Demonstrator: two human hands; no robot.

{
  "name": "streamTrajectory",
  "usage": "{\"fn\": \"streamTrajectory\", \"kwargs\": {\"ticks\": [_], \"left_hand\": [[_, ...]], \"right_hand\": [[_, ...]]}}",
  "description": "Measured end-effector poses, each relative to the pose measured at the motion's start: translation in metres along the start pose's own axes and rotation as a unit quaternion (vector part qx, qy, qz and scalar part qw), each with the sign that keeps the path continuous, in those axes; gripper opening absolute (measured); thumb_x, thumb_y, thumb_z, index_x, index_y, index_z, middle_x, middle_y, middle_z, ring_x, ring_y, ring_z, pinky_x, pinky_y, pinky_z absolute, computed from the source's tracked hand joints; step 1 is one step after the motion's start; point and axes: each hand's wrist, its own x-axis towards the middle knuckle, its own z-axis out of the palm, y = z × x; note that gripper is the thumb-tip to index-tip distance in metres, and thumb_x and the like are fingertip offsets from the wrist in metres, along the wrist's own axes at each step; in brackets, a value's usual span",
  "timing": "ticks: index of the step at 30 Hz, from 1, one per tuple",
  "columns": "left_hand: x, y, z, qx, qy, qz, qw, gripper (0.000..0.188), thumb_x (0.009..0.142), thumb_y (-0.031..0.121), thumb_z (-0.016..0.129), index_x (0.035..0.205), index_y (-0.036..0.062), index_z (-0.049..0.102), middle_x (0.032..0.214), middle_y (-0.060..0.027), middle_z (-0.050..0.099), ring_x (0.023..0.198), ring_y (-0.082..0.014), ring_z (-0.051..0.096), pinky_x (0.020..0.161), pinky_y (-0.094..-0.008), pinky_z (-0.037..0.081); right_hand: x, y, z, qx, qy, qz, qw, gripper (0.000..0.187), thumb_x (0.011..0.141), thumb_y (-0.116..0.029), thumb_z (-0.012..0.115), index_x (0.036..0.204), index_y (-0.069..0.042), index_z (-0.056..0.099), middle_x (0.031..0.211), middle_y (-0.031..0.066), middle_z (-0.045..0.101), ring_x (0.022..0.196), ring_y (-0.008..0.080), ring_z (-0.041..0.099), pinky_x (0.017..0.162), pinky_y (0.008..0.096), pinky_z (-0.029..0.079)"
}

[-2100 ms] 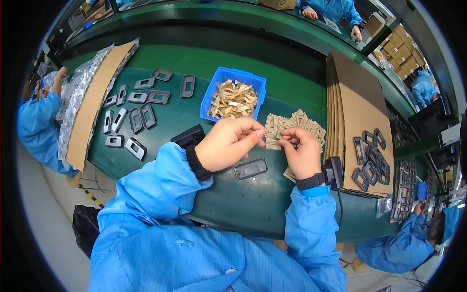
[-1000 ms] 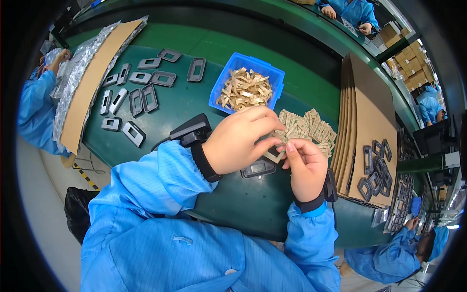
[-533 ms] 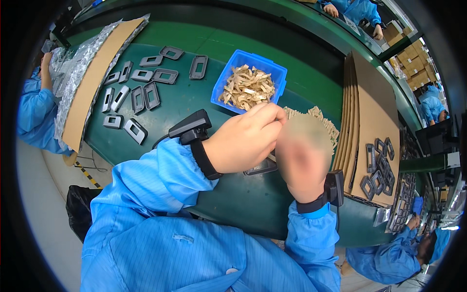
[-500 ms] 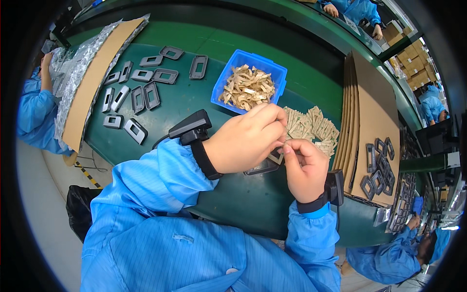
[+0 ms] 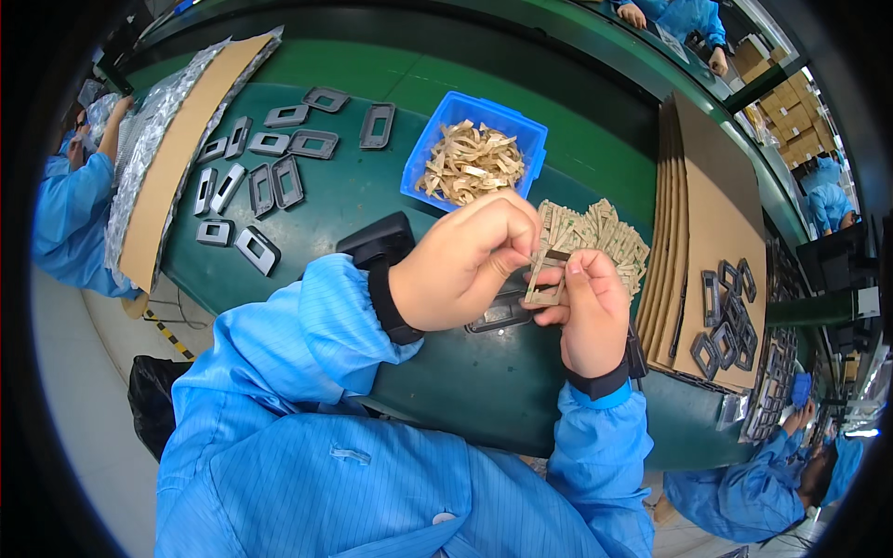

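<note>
While both pinch 1 tan strip (image 5: 547, 279) | left hand (image 5: 465, 265) | right hand (image 5: 591, 312)

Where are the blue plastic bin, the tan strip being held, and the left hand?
blue plastic bin (image 5: 430, 153): head view, left wall.
tan strip (image 5: 545, 284): head view, its middle.
left hand (image 5: 465, 260): head view, back of hand.

Both hands higher and closer together than two seconds ago. Left hand (image 5: 470, 265) then sat lower over the surface (image 5: 363, 191), pinching near the pile (image 5: 595, 237); now raised, fingers curled down onto the strip (image 5: 549, 277). Right hand (image 5: 586, 312) shifted up with it, thumb now on top of the strip, which is held up between both hands instead of low by the pile. Dark part (image 5: 502, 314) by the wrist now mostly covered by the left hand. Half a second back: barely any difference.
</note>
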Motion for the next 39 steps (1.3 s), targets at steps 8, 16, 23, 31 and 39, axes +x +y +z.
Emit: {"fn": "streamTrajectory", "kwargs": {"ticks": [8, 16, 23, 31, 39], "left_hand": [[0.0, -0.002, 0.004, 0.225, -0.123, 0.043, 0.966, 0.012, 0.082, 0.003, 0.07, 0.094, 0.0034, 0.066, 0.087, -0.0101, 0.063, 0.079, -0.0306, 0.062, 0.069, -0.0389, 0.051], [-0.004, -0.008, 0.008, 0.237, -0.129, 0.013, 0.963, 0.013, 0.081, 0.0, 0.066, 0.091, 0.0017, 0.058, 0.089, -0.0125, 0.057, 0.086, -0.0344, 0.058, 0.074, -0.0396, 0.049], [0.0, 0.002, 0.011, 0.3, -0.094, 0.049, 0.948, 0.018, 0.077, -0.005, 0.063, 0.091, 0.0017, 0.054, 0.095, -0.0136, 0.053, 0.087, -0.0351, 0.055, 0.075, -0.0405, 0.048], [0.0, 0.002, 0.006, 0.159, -0.094, 0.006, 0.983, 0.027, 0.071, -0.011, 0.058, 0.093, 0.0042, 0.053, 0.109, -0.0184, 0.044, 0.097, -0.0349, 0.044, 0.086, -0.0409, 0.041], [-0.002, 0.005, 0.011, 0.206, -0.059, 0.025, 0.976, 0.027, 0.07, -0.011, 0.057, 0.091, 0.0042, 0.054, 0.107, -0.0185, 0.046, 0.095, -0.0366, 0.047, 0.086, -0.0406, 0.041]], "right_hand": [[0.005, 0.014, 0.0, -0.018, 0.027, -0.133, 0.991, 0.028, 0.094, 0.011, 0.053, 0.117, -0.002, 0.044, 0.107, 0.0151, 0.066, 0.095, 0.0169, 0.068, 0.081, 0.0242, 0.055], [-0.003, 0.015, 0.011, -0.136, 0.029, -0.198, 0.97, 0.045, 0.087, 0.019, 0.054, 0.123, -0.001, 0.038, 0.124, 0.0182, 0.054, 0.107, 0.0258, 0.067, 0.086, 0.0283, 0.056], [-0.008, 0.008, 0.013, -0.02, 0.015, -0.154, 0.988, 0.039, 0.09, 0.012, 0.055, 0.124, 0.001, 0.04, 0.133, 0.0243, 0.053, 0.11, 0.0274, 0.066, 0.088, 0.0312, 0.056], [-0.004, 0.022, 0.004, 0.21, -0.124, -0.003, 0.97, 0.026, 0.096, -0.003, 0.06, 0.121, -0.001, 0.054, 0.117, 0.0109, 0.064, 0.108, 0.0206, 0.064, 0.094, 0.0354, 0.053], [-0.005, 0.022, 0.011, 0.143, -0.026, -0.099, 0.984, 0.014, 0.092, 0.004, 0.063, 0.105, 0.0, 0.06, 0.107, 0.0135, 0.068, 0.094, 0.0208, 0.068, 0.087, 0.033, 0.056]]}}
